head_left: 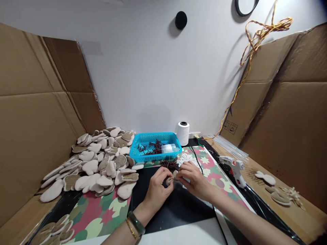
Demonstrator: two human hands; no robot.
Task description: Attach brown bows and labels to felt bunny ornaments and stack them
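Piece (175,173): small and beige, pinched between both hands over the black mat (141,190), near the middle of the surface.
Left hand (157,185): thumb and fingers drawn narrow, gripping the piece from its left.
Right hand (192,178): fingertips closed on the right edge of the same piece; the finer detail is too small to tell.
Slip risk: so little of the piece shows that a loosened pinch could let it drop or twist.
Thread: a thin strand hangs from the clear roll (169,148) toward the left hand; a sharp pull could snag it on the brown twigs (169,165) just beyond the fingers, or shift the roll.
Pile risk: fabric shapes (92,167) lie stacked loosely at left, so a bump from the left elbow might send some sliding.
Glue gun (236,168): lies at right beyond the right forearm; a wide swing could knock it, and whether it is hot cannot be told.
Surface: camouflage-patterned sheet (97,214) under the mat, with a blue basket (148,158) and a white thread cone (183,134) at the far side.
Room: pale wall behind, cardboard panels left and right, yellow cord (240,88) hanging at far right.
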